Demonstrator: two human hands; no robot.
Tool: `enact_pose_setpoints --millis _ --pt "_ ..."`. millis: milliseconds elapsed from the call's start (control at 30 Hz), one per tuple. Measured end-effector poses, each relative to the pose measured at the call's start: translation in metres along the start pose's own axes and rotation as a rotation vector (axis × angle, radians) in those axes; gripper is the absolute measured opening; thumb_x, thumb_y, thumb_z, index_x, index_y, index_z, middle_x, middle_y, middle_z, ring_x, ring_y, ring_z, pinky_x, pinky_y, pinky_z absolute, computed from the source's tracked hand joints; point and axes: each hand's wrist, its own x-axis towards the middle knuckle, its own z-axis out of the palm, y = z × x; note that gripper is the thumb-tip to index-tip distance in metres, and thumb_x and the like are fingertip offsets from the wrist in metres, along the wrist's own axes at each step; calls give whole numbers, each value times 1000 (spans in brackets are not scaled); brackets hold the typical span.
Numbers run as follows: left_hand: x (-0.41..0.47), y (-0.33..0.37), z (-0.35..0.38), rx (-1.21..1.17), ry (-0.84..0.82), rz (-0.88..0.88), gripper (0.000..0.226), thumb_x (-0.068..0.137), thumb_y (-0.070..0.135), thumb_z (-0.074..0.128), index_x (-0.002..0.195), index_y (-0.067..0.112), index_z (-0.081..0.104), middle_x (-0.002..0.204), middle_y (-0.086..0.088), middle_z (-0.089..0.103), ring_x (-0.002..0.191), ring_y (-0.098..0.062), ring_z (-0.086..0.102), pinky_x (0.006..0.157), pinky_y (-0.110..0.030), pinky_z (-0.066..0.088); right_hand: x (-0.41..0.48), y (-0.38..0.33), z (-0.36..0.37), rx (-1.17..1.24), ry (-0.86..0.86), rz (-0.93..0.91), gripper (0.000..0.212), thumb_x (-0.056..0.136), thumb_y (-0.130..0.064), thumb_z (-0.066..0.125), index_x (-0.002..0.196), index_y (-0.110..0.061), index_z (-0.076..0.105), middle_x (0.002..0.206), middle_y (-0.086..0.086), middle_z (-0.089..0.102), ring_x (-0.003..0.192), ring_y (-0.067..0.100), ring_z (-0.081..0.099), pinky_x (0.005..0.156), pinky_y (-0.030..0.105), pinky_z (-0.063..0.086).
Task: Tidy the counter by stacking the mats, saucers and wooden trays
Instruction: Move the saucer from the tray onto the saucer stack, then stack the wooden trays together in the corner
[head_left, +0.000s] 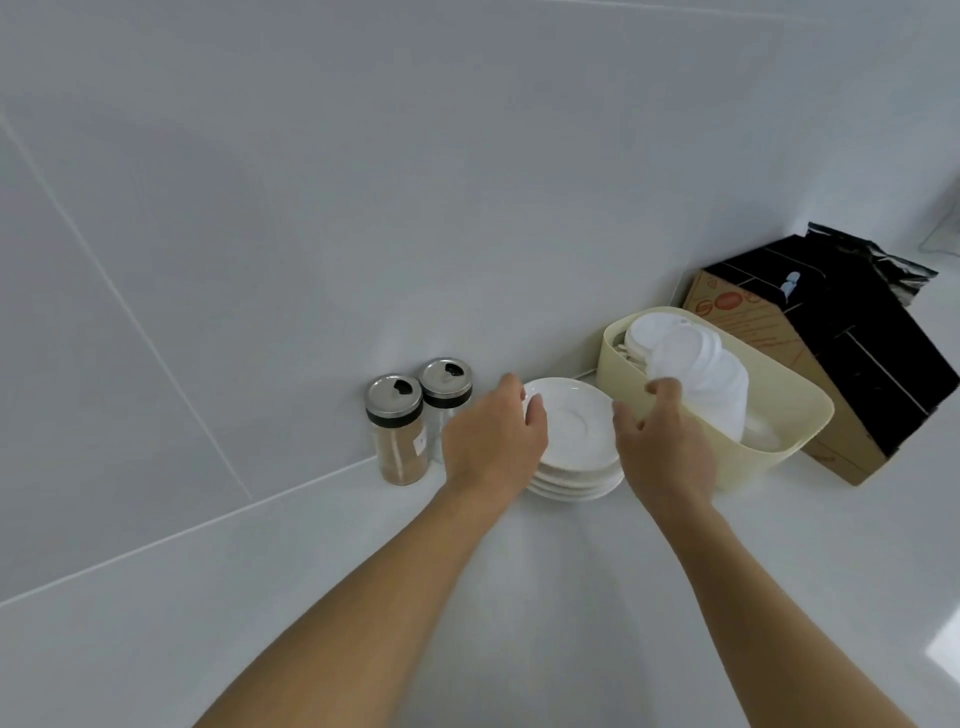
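A stack of several white saucers (576, 431) stands on the white counter against the wall. My left hand (493, 436) rests at the stack's left rim, fingers curled over the edge of the top saucer. My right hand (662, 441) is at the stack's right side, fingers spread and slightly bent, between the saucers and a cream basket (753, 426); whether it touches the stack I cannot tell. No mats or wooden trays are in view.
Two glass shaker jars (400, 431) with metal lids stand left of the saucers by the wall. The cream basket holds white round lids or cups (685, 358). Behind it lies a brown cardboard box (748, 322) with black packaging on top.
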Motion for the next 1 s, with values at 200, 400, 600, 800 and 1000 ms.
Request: enact_pose_setpoints --millis 200,400,600,800,1000 --pt "-27 -9 -69 48 431 259 33 84 36 43 80 11 63 55 -1 61 50 -25 57 44 -30 44 -32 -34 -42 -32 317 -404 39 88 -33 54 113 -3 54 90 13 66 84 35 61 71 41 44" --pt "-80 -58 -131 197 602 283 36 86 36 49 101 8 66 87 -4 69 78 -25 63 73 -29 41 -91 -57 -54 -26 359 -646 64 84 -51 45 134 -11 40 133 15 51 122 24 40 98 39 27" --pt "-145 -110 -178 278 552 161 61 90 53 37 136 14 46 139 -9 50 128 -29 46 109 -38 28 -149 -85 -44 -30 280 -718 72 83 -62 35 144 -26 20 152 15 23 141 22 13 114 35 0" --pt "-208 -161 -219 371 592 25 66 90 62 28 141 21 37 148 -9 36 138 -27 31 114 -40 16 -207 -115 -22 -56 268 -812 75 85 -65 34 145 -24 18 152 14 20 142 25 17 113 47 9" --pt "-280 -208 -253 412 586 -115 68 90 62 23 141 20 36 149 -9 34 139 -26 28 115 -37 10 -276 -142 -4 -46 254 -877 74 86 -66 33 146 -27 12 152 15 22 141 25 18 114 43 3"
